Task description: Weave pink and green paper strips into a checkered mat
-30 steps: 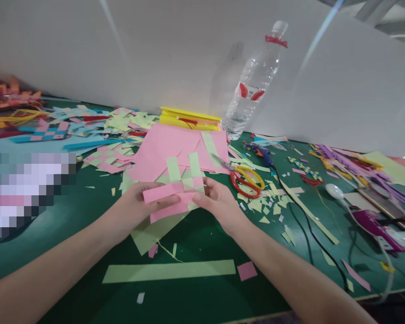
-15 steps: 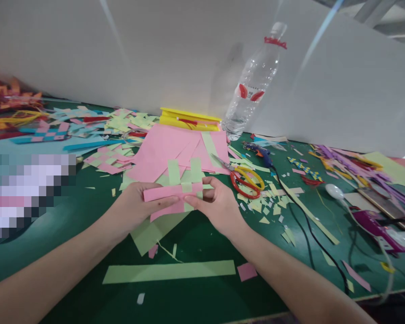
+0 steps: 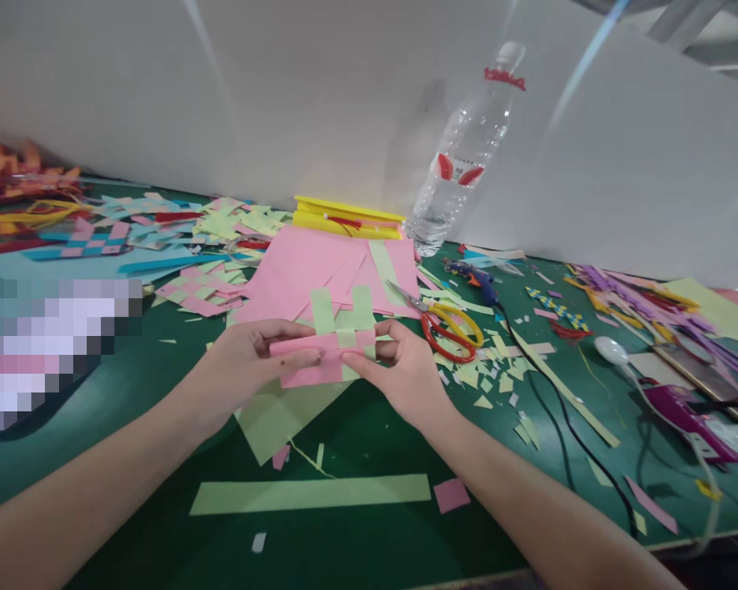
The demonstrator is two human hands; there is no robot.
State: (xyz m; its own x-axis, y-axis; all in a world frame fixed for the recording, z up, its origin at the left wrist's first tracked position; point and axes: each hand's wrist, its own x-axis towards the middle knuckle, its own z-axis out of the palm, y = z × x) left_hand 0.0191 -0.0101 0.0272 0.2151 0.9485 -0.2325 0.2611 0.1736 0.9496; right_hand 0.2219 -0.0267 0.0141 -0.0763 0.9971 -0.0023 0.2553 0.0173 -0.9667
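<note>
Between both hands is a small weave of pink and light green paper strips [image 3: 311,373], held above the table. My left hand [image 3: 255,356] pinches the pink strips at its left end, thumb in front and fingers behind. My right hand [image 3: 399,369] grips the right end, its thumb pressed on the front near a green strip. Two green strip ends [image 3: 362,309] stick up from the top edge. Under the hands lies a light green sheet [image 3: 283,414], and a pink sheet [image 3: 307,262] lies behind. A long green strip [image 3: 311,494] rests near the front.
Scissors [image 3: 446,328] with red and yellow handles lie right of the hands, by green paper scraps [image 3: 498,377]. A clear bottle [image 3: 461,156] leans at the wall. A blue glue gun [image 3: 476,279] trails a black cord. Finished-looking woven pieces [image 3: 200,287] lie left. A purple device [image 3: 694,418] sits right.
The woven paper has shifted slightly right, and its lower pink strip now lies closer beneath the upper one. My left thumb has drawn back a little to the left.
</note>
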